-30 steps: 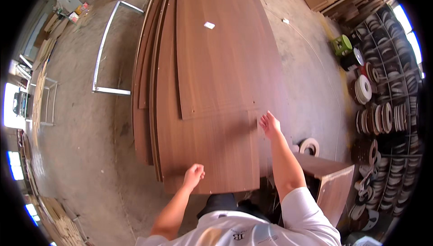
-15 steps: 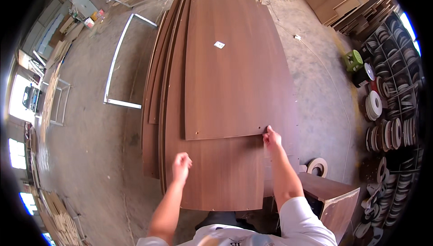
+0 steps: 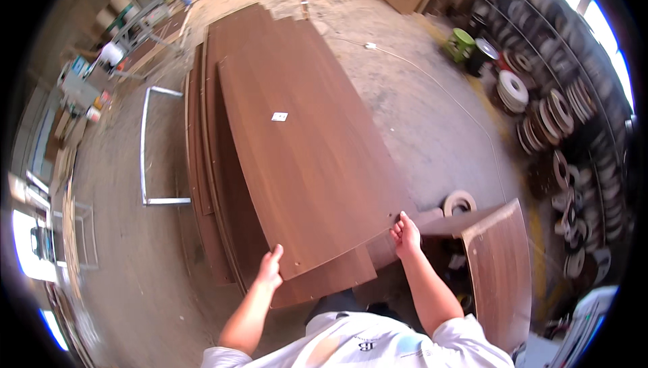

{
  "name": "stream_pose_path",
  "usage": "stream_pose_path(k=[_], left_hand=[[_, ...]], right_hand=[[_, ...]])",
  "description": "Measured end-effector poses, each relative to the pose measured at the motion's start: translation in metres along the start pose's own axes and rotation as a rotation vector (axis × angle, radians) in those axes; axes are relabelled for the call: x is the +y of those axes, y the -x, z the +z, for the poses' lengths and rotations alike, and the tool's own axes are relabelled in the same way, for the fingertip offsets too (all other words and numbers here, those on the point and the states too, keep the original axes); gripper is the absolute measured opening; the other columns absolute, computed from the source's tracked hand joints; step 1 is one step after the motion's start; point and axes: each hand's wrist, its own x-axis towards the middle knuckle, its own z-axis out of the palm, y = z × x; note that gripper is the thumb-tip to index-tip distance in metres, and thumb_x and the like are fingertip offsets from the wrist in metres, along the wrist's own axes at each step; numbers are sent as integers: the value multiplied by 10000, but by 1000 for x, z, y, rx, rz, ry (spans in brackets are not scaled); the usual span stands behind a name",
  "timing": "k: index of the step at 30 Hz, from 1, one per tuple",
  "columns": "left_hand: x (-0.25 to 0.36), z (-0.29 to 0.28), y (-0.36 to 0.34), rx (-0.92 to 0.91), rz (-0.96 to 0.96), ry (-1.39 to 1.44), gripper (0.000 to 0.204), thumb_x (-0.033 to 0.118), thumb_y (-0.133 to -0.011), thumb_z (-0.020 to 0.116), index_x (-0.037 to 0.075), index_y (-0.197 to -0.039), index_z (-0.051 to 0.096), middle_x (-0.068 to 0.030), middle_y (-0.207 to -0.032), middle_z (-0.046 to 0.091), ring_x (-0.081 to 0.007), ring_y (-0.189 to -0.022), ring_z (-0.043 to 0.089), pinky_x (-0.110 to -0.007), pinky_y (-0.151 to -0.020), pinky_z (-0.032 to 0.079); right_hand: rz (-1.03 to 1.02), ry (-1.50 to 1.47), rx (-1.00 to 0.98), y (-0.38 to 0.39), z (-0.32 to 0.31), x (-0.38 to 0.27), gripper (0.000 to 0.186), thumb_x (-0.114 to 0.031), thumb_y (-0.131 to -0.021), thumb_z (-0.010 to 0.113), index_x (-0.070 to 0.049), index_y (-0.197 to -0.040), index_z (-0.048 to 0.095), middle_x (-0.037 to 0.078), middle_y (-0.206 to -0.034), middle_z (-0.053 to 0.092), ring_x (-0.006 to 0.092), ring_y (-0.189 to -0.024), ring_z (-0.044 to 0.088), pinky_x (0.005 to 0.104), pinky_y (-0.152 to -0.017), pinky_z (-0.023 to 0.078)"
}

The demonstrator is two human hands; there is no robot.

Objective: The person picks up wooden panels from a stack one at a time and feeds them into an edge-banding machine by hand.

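A large dark brown wood-grain board (image 3: 307,159) with a small white label (image 3: 279,116) lies at an angle over a stack of similar brown panels (image 3: 209,132), its near end apparently raised a little. My left hand (image 3: 271,265) is closed on the board's near-left corner, thumb on top. My right hand (image 3: 405,234) is closed on the near-right corner, its fingers curled round the edge. Part of a lower panel (image 3: 337,280) shows under the near end.
A brown wooden box (image 3: 496,280) stands near my right, by a ring roll (image 3: 459,203). Racked rolls (image 3: 553,115), a green stool (image 3: 460,44) and a cord (image 3: 428,74) are to the right. A metal frame (image 3: 143,152) lies left; a cluttered bench (image 3: 81,85) stands far left.
My left hand has come up onto the top board's corner and both hands now hold it. The board's near end has shifted rightward, uncovering darker panel on its left. The camera view has turned.
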Motion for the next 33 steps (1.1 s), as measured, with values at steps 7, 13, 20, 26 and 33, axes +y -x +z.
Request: stream_pose_path(k=[7,13,20,26,33], left_hand=[[-160,170,78,-315,-282,59,373,292,-985,622,38,-1256,589,-104,-1234,656,-242,-1141,627,-427,-943,508],[-254,244,94,-420,-419,-157,331,337,-1001,589,87,-1218,600,-87,-1082,698,-229,-987,679,-427,-871,556],[-191,196,-32,-38,-151,-37,433,390,-930,685,87,-1229,603,-68,-1149,662,-257,-1008,646,-439,-840,554],[-157,179,-49,-115,-253,-265,607,523,-998,507,72,-1403,493,-83,-1408,546,-287,-1279,523,-460,-1070,439],[-187,197,6,-149,-360,-323,558,499,-995,530,72,-1355,533,-74,-1383,566,-269,-1250,540,-419,-1063,451]], right_hand=[[128,122,-184,118,-132,6,196,-278,-950,674,-97,-1011,628,-26,-819,591,80,-665,565,212,-628,530],[-75,152,97,142,-277,-27,333,-295,-959,654,-23,-1150,644,54,-995,678,152,-854,598,314,-725,466],[-192,9,468,207,-454,-61,405,-355,-1000,561,10,-1145,663,117,-1124,692,222,-1025,630,397,-922,472],[-269,501,1168,287,-531,-17,594,-503,-989,503,48,-858,681,165,-758,689,280,-736,652,420,-704,471],[-142,462,1358,363,-572,80,579,-552,-959,490,-28,-840,704,212,-839,686,419,-855,652,474,-738,493]])
